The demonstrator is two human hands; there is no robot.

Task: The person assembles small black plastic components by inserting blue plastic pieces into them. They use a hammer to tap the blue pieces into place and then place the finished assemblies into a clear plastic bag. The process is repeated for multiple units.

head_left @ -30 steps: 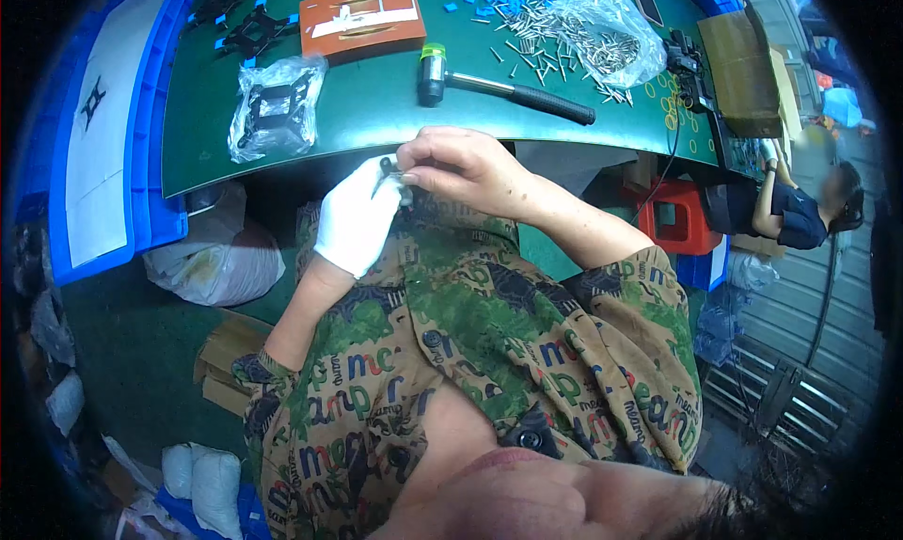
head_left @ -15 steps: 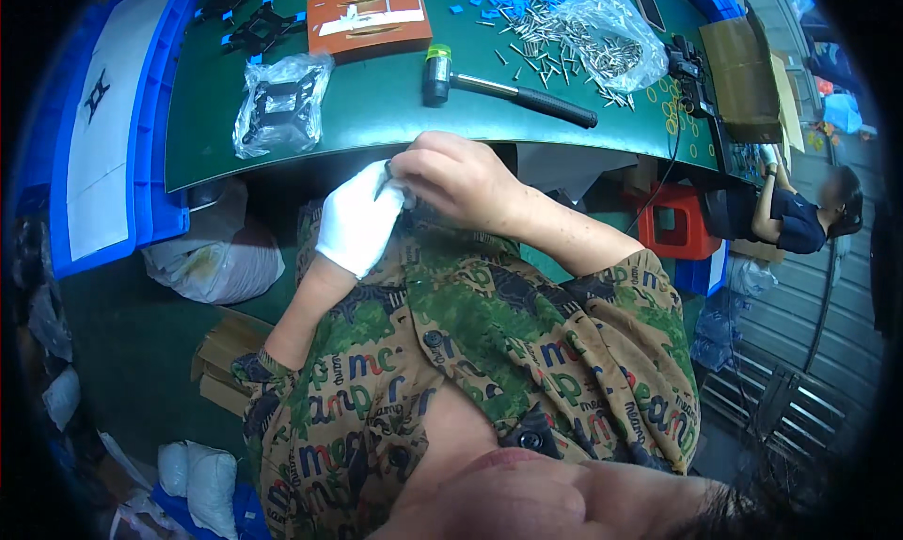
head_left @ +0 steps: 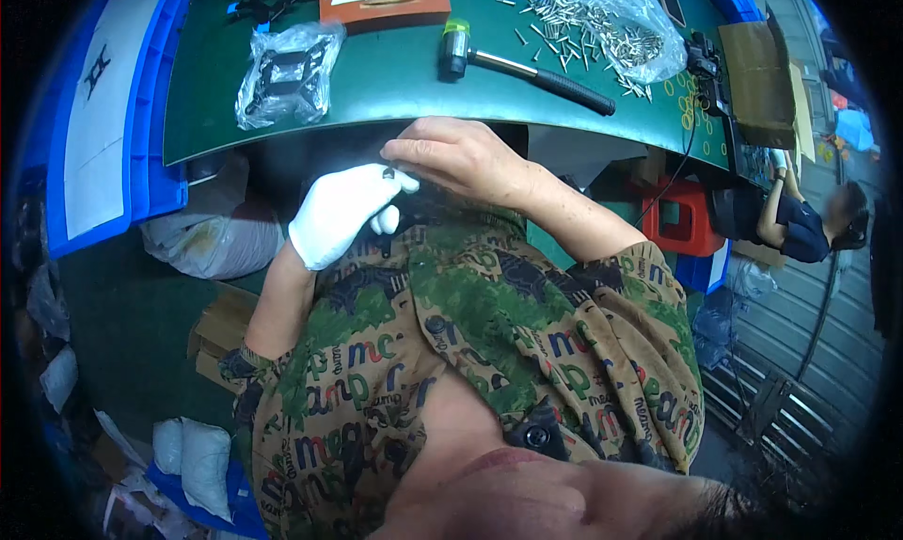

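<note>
Poking out at the fingertips of the white-gloved left hand (head_left: pixel 343 211) is a small dark piece (head_left: pixel 388 173), pinched there and mostly covered, so its exact shape can't be made out. The bare right hand (head_left: pixel 461 159) is held just beside it, fingers curled and bunched together; whether anything's gripped in there honestly can't be told. Both are held in front of the patterned shirt (head_left: pixel 470 295), right by the near edge of the green tabletop (head_left: pixel 395 84). Up on that, a black bracket (head_left: pixel 287 77) is wrapped in clear plastic toward the left, and a mallet (head_left: pixel 546 78) is laid to its right. Behind those, an orange-brown box (head_left: pixel 386 11) is parked. Loads of shiny metal pins (head_left: pixel 564 27) are scattered farther right, by a clear bag (head_left: pixel 649 46), with yellow rings (head_left: pixel 689 112) strewn nearby. Off right, a red stool (head_left: pixel 679 222) and a co-worker (head_left: pixel 800 225) can be seen.
</note>
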